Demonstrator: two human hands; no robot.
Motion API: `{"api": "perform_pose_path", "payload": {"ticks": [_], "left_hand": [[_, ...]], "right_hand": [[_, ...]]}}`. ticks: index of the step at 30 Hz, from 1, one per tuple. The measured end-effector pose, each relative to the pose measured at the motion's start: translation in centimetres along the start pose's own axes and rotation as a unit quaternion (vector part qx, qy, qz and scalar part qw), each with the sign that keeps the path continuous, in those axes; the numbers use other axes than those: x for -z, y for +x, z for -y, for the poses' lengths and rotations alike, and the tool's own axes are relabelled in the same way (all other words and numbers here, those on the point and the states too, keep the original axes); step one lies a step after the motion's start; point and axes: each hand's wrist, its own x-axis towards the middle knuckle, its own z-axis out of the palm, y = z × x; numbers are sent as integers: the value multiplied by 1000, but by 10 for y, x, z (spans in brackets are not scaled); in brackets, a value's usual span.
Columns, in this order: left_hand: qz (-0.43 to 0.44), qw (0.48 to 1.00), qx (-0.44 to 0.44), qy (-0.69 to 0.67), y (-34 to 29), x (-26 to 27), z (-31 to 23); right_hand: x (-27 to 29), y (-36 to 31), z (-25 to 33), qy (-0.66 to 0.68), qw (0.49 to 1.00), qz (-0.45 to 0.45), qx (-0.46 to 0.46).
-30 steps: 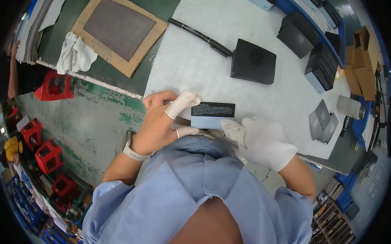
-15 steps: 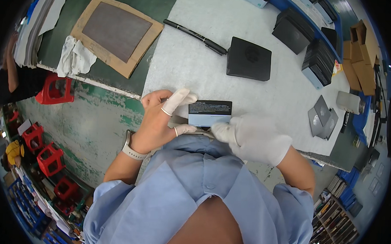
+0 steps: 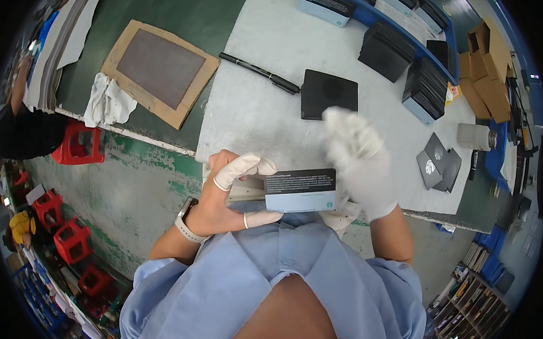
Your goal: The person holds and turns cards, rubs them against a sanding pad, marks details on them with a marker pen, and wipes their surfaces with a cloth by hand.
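Card (image 3: 300, 190) pinched at nine-o'clock end by left hand (image 3: 213, 204), before shirt (image 3: 220, 257); likely light, stiff, slick, best held by edges. Right hand (image 3: 364, 167) blurred at two o'clock, grip cannot be told.

There goes my right hand (image 3: 361, 163), off the card (image 3: 300, 190) and up in a blur toward the black stack (image 3: 329, 91), baring the card's lower right corner!

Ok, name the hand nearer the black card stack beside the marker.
Right hand: in view, overlapping the lower edge of the card stack. Left hand: farther, below-left, holding a two-tone card.
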Motion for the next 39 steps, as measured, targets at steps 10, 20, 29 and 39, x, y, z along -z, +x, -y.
{"api": "perform_pose_path", "payload": {"ticks": [10, 20, 29, 39], "left_hand": [[5, 1000, -4, -23, 8, 1, -4], [-35, 998, 24, -53, 0, 9, 8], [39, 972, 94, 212, 1, 28, 19], [28, 977, 95, 188, 3, 26, 24]], "right_hand": [[4, -7, 15, -96, 995, 41, -3], [14, -8, 14, -53, 993, -60, -84], [15, 2, -14, -488, 779, 123, 376], [-21, 18, -12, -520, 765, 134, 355]]}}
